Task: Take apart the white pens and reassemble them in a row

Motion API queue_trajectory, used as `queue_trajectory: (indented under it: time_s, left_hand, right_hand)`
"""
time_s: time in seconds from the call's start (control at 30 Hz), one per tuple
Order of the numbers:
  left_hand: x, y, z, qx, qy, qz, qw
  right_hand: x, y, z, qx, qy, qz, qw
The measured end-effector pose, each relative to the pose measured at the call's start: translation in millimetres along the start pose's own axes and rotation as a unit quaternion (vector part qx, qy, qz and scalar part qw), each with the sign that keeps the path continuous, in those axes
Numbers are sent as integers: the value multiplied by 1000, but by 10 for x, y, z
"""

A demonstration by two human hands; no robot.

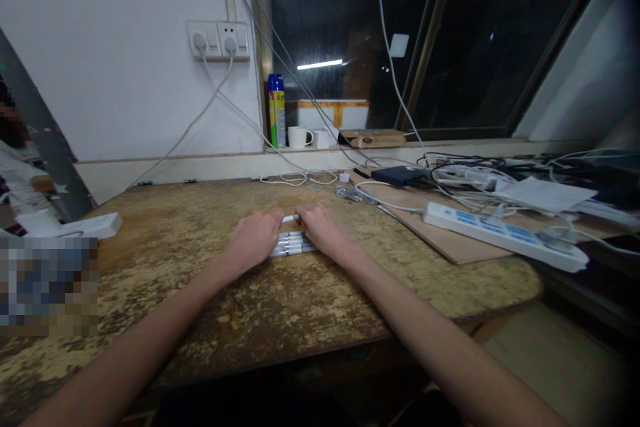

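Note:
Between my two hands is a slim white pen (289,219), held level just above the worn wooden table (300,300). My left hand (257,235) has its fingers closed on the pen's left end. The dark right end is pinched by my right hand (323,227). Under and just in front of the hands, several similar white pens (293,242) lie side by side in a flat row. Both ends of that row are partly hidden by the hands.
On the right, a white power strip (505,233) rests on a brown board (445,243) near tangled cables and papers. A small silvery heap (354,194) lies behind my right hand. A spray can (277,110) and mug (299,137) stand on the sill. Another power strip (97,225) is at left.

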State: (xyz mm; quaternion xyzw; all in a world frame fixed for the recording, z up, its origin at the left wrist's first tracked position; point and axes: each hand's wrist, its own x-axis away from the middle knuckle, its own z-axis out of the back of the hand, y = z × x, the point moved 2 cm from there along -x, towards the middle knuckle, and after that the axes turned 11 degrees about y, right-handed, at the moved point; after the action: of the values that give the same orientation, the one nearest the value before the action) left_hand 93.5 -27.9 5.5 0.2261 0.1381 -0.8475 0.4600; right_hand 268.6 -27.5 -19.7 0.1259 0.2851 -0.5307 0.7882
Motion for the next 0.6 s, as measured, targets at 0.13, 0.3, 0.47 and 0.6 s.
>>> queue_trajectory:
  time_s: [0.13,0.3,0.47,0.6]
  left_hand:
    - [-8,-80,-26,16,15,-15,1000]
    - [-17,-190,-38,26,67,-61,996]
    - [-18,-254,-63,32,78,-84,993]
    - [-16,-260,-106,53,94,-80,991]
  right_hand:
    - [-13,24,40,-7,32,8,999]
    - [6,57,36,-67,77,50,994]
    - [-6,88,-28,-105,84,61,989]
    - [-18,117,14,-150,124,59,979]
